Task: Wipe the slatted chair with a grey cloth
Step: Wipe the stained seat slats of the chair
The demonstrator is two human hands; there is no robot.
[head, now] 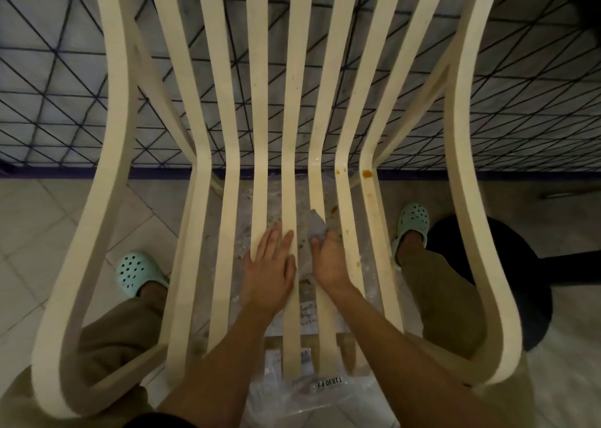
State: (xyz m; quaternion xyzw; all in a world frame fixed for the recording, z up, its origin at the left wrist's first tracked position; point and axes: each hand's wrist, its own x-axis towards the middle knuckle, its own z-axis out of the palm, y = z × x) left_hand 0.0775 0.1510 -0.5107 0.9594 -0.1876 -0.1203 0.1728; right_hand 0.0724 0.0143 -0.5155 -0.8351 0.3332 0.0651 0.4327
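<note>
The right hand [328, 258] grips the grey cloth [317, 224] on the slatted chair [292, 134]; just left, the left hand [270, 265] lies open-fingered on the slats.

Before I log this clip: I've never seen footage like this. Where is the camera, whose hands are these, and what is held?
There is no machine here: one camera sits on a person's head and looks down, so both arms entering from below are that person's own. They stand over a cream slatted chair. The left hand lies flat, fingers straight, on the seat slats. The right hand grips a grey cloth on the seat. Orange stains mark slats further right. A clear plastic sheet lies on the tiled floor under the seat; the mint clogs are on the person's feet.
</note>
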